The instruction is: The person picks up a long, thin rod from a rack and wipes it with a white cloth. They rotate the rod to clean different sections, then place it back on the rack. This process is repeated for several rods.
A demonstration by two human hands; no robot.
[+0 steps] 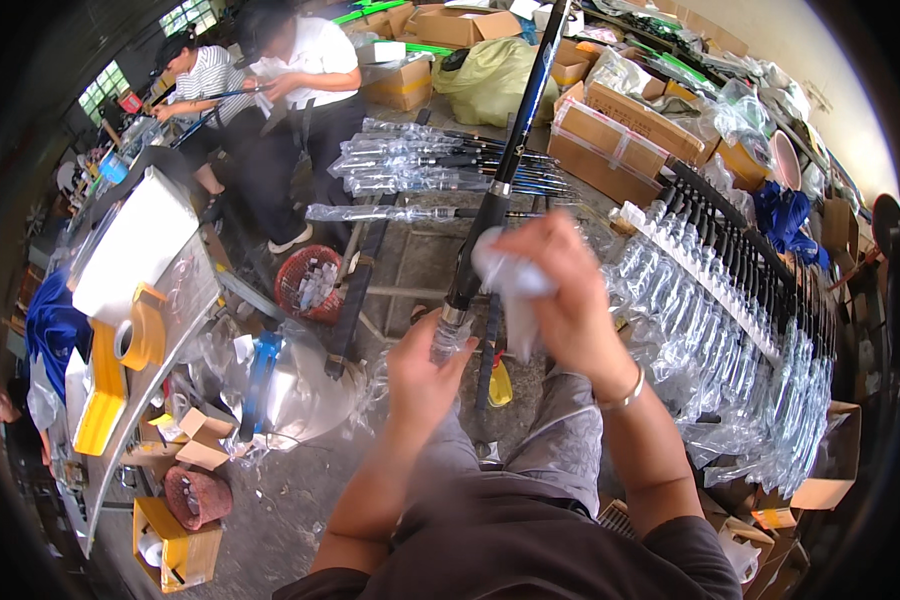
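Left hand (417,380) grips rod (513,150); right hand (567,292) grips white wad (511,273). I observe a red basket (286,281) containing clear-wrapped items (318,284).

On my feed, light enters through bright windows (105,92) at upper left; the pale wall (855,125) at right washes out. Plastic wrapping (660,305) glints. Motion blurs the right hand (562,285); fisheye distortion bends edges toward a black rim.
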